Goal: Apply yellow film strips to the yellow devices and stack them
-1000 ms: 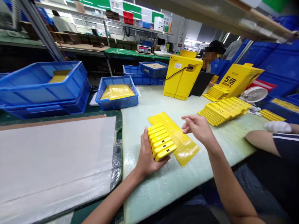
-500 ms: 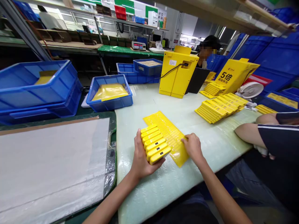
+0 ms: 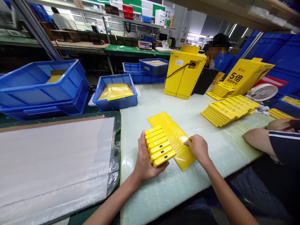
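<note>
Here, the left hand (image 3: 143, 159) gripped yellow cases (image 3: 159, 146), the curled right hand (image 3: 198, 148) touched a yellow sheet (image 3: 185, 159), and open bench (image 3: 178, 190) lay nearer the edge.

A: Where do the arms come in?
B: Left forearm (image 3: 112, 200) from seven o'clock, right forearm (image 3: 226, 193) from five, both bare.
A: And the hands?
B: Left hand (image 3: 145, 159) stands on edge, thumb raised, fingers curled closed; right hand (image 3: 198, 148) lies palm down, fingertips bent toward ten o'clock.
</note>
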A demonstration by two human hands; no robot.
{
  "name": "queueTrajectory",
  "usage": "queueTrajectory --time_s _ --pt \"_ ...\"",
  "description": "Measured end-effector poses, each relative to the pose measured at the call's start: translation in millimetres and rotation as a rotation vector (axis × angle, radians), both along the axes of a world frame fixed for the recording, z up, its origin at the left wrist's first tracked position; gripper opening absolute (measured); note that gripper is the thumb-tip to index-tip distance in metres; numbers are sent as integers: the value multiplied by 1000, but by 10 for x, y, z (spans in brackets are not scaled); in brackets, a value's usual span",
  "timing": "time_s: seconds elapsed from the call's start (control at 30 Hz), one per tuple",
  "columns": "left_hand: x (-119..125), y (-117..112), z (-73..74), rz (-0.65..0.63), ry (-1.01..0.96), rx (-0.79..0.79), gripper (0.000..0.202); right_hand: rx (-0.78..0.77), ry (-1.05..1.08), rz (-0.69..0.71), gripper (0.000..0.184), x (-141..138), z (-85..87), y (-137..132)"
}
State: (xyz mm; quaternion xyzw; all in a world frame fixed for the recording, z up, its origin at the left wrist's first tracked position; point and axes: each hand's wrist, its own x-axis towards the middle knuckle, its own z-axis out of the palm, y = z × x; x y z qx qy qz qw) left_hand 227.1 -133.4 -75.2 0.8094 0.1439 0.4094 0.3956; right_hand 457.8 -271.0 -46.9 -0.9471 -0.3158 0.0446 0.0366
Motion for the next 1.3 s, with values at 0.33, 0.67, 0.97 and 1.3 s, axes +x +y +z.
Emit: queueTrajectory --time_s 0.33,0.67,0.97,1.3 --pt "4 -12 16 2 -15 35 143 666 274 -43 25 176 -300 -285" --pt "-3 -39 10 4 -26 50 143 935 917 -38 43 116 556 -213" --pt "19 -43 -27 3 -42 51 149 989 757 116 27 -894 1231 167" --pt "14 -53 0 2 -42 44 148 912 667 181 28 -1047 1176 200"
